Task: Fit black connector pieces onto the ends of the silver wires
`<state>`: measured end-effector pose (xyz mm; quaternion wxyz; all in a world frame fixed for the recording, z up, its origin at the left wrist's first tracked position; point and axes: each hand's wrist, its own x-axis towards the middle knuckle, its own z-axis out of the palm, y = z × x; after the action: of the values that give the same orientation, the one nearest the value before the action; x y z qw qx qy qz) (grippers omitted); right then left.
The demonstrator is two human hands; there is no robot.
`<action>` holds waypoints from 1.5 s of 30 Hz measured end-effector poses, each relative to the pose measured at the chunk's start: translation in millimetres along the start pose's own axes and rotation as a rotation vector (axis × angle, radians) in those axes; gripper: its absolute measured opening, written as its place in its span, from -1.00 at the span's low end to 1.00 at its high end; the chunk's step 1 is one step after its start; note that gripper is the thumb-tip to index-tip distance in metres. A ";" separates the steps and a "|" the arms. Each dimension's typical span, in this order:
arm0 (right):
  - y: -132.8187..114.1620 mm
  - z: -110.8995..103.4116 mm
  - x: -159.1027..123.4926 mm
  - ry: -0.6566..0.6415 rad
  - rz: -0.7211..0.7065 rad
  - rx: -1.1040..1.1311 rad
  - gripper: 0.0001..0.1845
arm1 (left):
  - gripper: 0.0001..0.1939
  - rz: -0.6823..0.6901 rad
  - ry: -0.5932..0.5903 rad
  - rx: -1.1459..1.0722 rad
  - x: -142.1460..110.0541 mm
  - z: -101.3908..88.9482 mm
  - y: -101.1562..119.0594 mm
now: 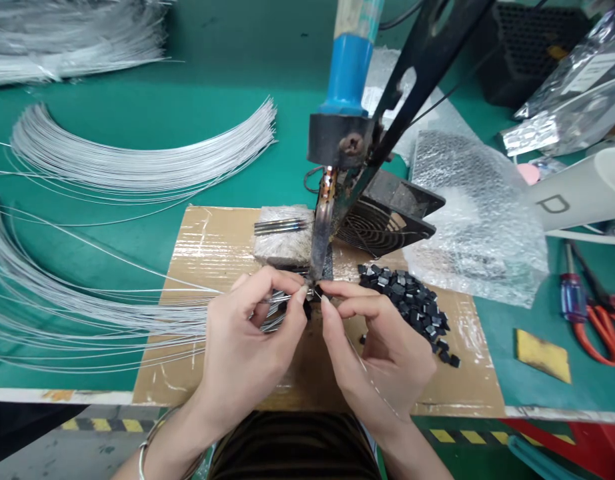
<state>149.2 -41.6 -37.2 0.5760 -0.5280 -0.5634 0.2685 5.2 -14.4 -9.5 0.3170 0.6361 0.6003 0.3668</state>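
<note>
My left hand (247,327) is closed round a bunch of thin silver wires (87,313) that fan out to the left, its thumb and forefinger pinching near the tip of the soldering iron (321,233). My right hand (377,340) pinches a small dark part (318,291) right under that tip. The iron hangs down from a blue handle (346,67) fixed in a black stand. Both hands work over a taped cardboard sheet (207,247). A pile of small black square parts (412,303) lies just right of my right hand.
More silver wire bundles (137,160) lie on the green table at left and back left. A small black fan (387,217) sits behind the iron, with bubble wrap (477,220) to its right. Red-handled scissors and a screwdriver (587,313), a yellow pad (542,353) and foil bags (562,100) are at the right.
</note>
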 end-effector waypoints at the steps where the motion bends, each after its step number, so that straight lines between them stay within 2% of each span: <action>1: -0.2 0.2 0.2 0.000 -0.003 0.001 -0.70 | -0.88 0.003 0.007 0.000 -0.3 0.3 0.5; 45: 0.9 3.3 1.0 0.041 -0.057 -0.037 -0.69 | -0.85 0.039 0.004 -0.013 0.2 -0.2 1.6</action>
<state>146.6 -39.4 -38.3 0.5850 -0.5276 -0.5712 0.2305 5.9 -14.3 -8.0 0.3127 0.6449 0.5858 0.3783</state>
